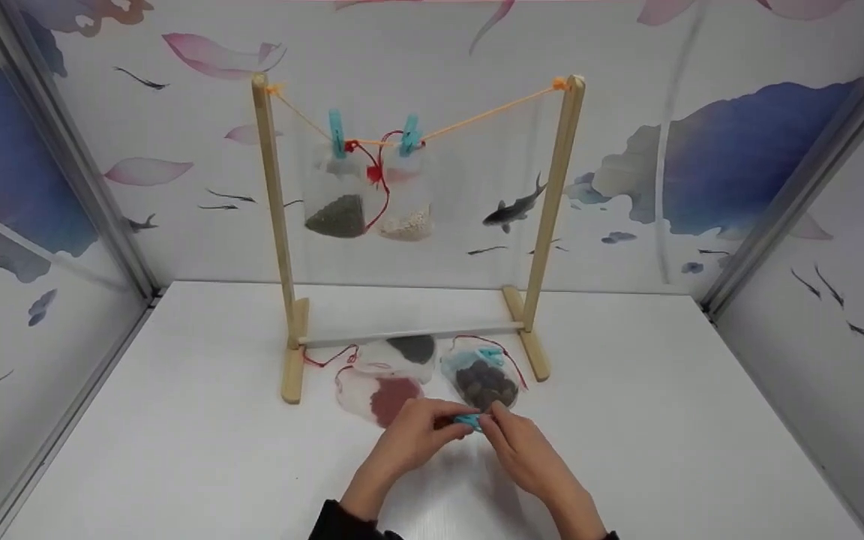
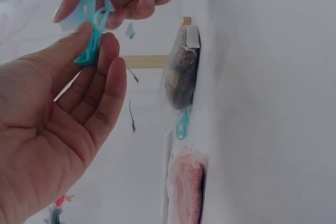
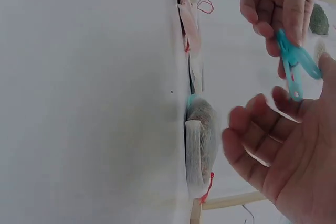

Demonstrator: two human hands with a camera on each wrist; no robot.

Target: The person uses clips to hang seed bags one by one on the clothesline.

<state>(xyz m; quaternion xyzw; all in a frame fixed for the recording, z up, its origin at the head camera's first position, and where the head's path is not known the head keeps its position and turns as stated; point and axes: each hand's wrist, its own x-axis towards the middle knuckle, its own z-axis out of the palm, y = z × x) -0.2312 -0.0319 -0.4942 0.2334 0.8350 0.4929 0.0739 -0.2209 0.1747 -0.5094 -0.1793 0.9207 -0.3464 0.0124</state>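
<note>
A teal clothespin (image 1: 468, 421) is held up between both hands, near the front of the mesh bags. My left hand (image 1: 411, 439) pinches its clamping end between thumb and fingers, as the left wrist view shows. Around its two spread handles (image 3: 302, 69) come the thumb and forefinger of my right hand (image 1: 528, 451), the other fingers loosely bent. Just beyond the hands lie a bag of dark stones (image 1: 486, 382) with another teal clothespin (image 1: 486, 354) on it, a bag of reddish grains (image 1: 394, 397) and a bag with dark contents (image 1: 411, 349).
A wooden frame (image 1: 552, 202) stands behind, with an orange string (image 1: 488, 114) across its top. Two teal clothespins hold a bag of green contents (image 1: 338, 216) and a bag of pale grains (image 1: 406, 223) on it. Patterned walls enclose the white table (image 1: 177, 390).
</note>
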